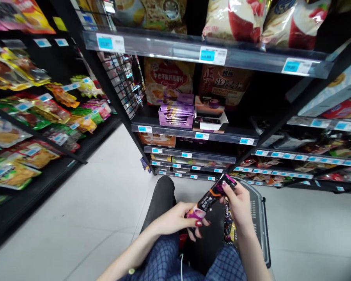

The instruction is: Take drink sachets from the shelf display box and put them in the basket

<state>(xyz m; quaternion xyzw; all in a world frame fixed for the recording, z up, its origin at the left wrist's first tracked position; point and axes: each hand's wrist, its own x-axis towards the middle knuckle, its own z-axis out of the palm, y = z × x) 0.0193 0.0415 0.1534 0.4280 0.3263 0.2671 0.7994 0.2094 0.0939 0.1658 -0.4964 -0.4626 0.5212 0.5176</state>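
A slim black stick packet (208,200) with pink and orange print lies slantwise between my two hands, above my lap. My left hand (183,216) is closed round its lower end, the thumb on the printed face. At the upper end, my right hand (236,201) pinches the packet between thumb and fingers. Just beyond on the shelf stand a purple display box (175,118) full of similar flat sticks and an opened dark box (211,117) with a white flap. What the dark box holds cannot be made out.
A grey shopping basket (265,222) stands on the floor by my right arm, with shiny packets (229,222) inside. A shelf edge (169,43) with price tags juts out ahead, bearing large bags (236,19). More shelves of packaged food (32,113) line the left.
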